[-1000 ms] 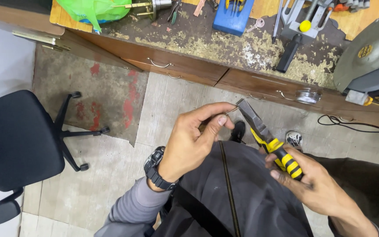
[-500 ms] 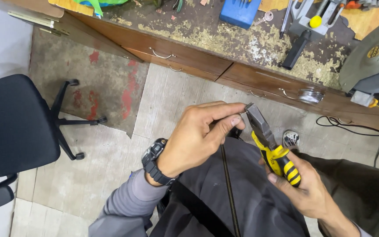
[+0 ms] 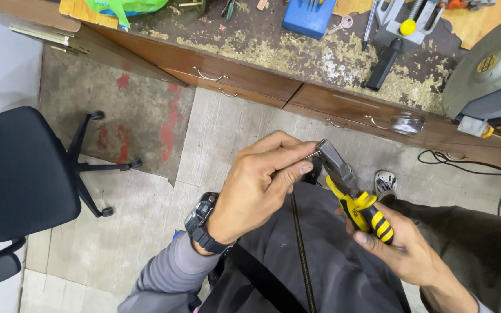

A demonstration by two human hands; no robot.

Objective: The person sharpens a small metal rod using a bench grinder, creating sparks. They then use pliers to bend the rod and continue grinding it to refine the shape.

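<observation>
1. Centrally, the pliers [image 3: 352,188] lie on a slant, their long axis running from the yellow-and-black handles at lower right up to the grey nose at upper left; the nose points toward the left hand's fingertips and looks closed on a thin wire [image 3: 311,155].
2. That wire is short and barely visible, poking out between the nose and the fingers.
3. Gripping the handles, the right hand [image 3: 404,252] is wrapped firmly around them, fingers curled shut.
4. Opposite it, the left hand [image 3: 259,188] is curled, thumb and forefinger pinched at the near end of the wire; a black watch [image 3: 202,223] sits on its wrist.
5. Below both hands a thin black cable [image 3: 301,249] runs straight down across the dark apron [image 3: 331,272] on the lap.
6. Farther out, a wooden bench [image 3: 297,55] strewn with sawdust crosses the top, a blue box [image 3: 308,17] on it.
7. At far left stands a black office chair [image 3: 21,174] on the worn floor.
</observation>
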